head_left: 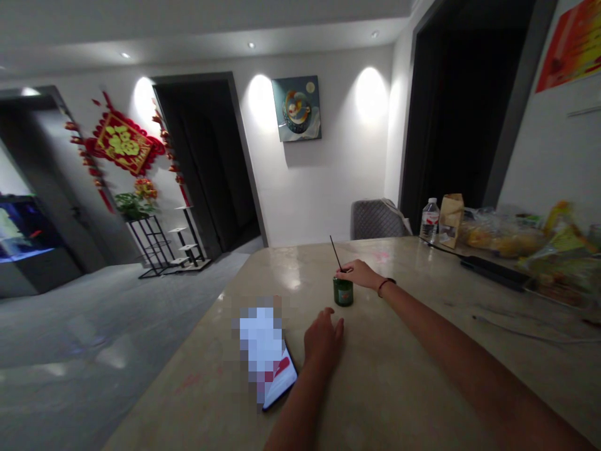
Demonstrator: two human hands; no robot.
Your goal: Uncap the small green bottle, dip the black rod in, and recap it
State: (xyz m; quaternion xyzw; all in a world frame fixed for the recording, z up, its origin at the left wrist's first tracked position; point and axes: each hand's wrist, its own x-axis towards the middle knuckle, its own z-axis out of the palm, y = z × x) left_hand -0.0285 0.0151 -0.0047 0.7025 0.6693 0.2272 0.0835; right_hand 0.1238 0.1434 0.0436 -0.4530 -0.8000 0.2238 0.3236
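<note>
A small green jar [344, 293] with a pale label stands upright on the beige table [282, 269]. My right hand [358, 274] is at its mouth, fingers closed around the lower part of a thin dark stick [335, 252] that rises up and tilts left. Whether the stick reaches into the jar is hidden by the fingers. Nearer to me, my left hand [323, 337] rests on the table with its fingers apart and nothing in them. Just left of that hand lies a phone [280, 383] with a lit screen, partly blurred out.
At the right stand a water bottle [429, 220] and a paper bag [451, 219], beside bagged food [507, 235]. A black power strip [495, 272] and a cable [526, 336] lie nearer. A grey chair [378, 219] stands behind the table's far edge.
</note>
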